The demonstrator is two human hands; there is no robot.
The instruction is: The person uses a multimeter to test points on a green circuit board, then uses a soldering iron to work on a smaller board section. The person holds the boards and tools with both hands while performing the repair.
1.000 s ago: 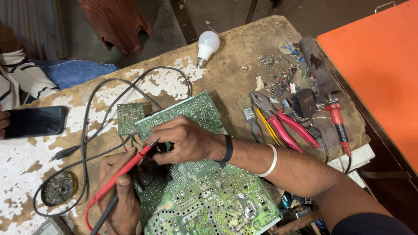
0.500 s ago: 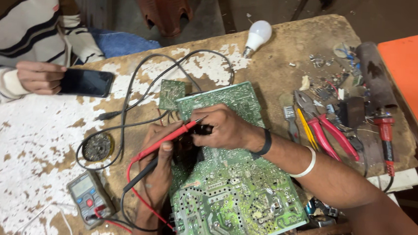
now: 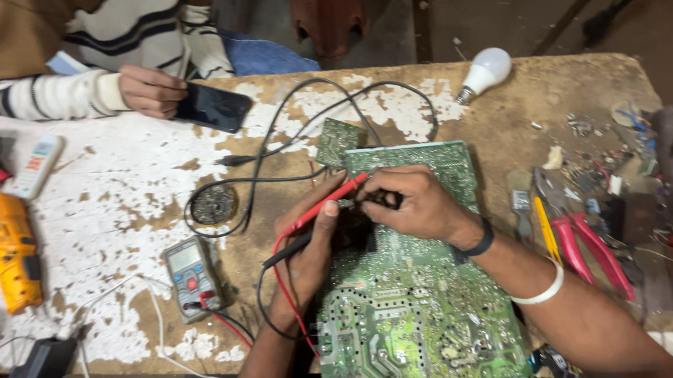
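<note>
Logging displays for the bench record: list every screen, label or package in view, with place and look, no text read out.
Multimeter: on the worn table left of the left hand; grey body, pale rectangular screen, red dial area.
Phone: far side of the table, under another person's hand; dark, blank rectangular screen.
Remote-like handset: left edge; white, elongated, small coloured buttons.
No packages or signs show.

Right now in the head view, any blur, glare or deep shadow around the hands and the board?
Head view: left hand with the red probe and right hand are reasonably sharp on the green circuit board; a dark shadow sits between them; the white bulb looks bright but keeps its shape; fine solder detail is soft; the edges go dim.
</note>
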